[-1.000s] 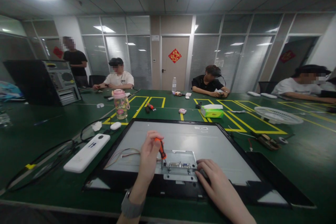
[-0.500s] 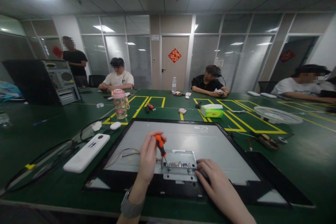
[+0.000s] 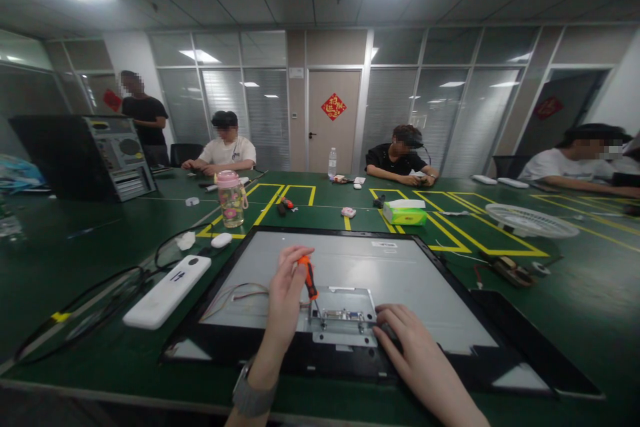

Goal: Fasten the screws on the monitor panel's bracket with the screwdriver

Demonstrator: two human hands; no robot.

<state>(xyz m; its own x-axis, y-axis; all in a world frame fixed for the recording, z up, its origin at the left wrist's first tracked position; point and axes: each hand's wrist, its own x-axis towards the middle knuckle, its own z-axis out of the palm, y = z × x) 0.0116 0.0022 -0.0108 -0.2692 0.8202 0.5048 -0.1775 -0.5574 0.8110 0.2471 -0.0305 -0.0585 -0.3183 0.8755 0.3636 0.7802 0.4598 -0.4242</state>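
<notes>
A monitor panel (image 3: 400, 273) lies face down on the green table, its grey metal back up. My left hand (image 3: 284, 300) is closed round an orange-handled screwdriver (image 3: 309, 280), held nearly upright with its tip on the left corner of a small metal bracket (image 3: 345, 323) near the panel's front edge. My right hand (image 3: 410, 343) rests on the panel just right of that bracket, fingers curled and pressing down on its edge. Thin coloured wires (image 3: 235, 293) run left from the bracket.
A white oblong device (image 3: 167, 290) and black cables (image 3: 100, 300) lie left of the panel. Farther back stand a pink-lidded bottle (image 3: 231, 198), a green tissue box (image 3: 404, 212), a white fan grille (image 3: 531, 220) and a computer case (image 3: 85, 157). Several people sit or stand at the table's far side.
My left hand's fingers have shifted on the screwdriver handle, which stays tip-down on the bracket corner. My right hand has not moved.
</notes>
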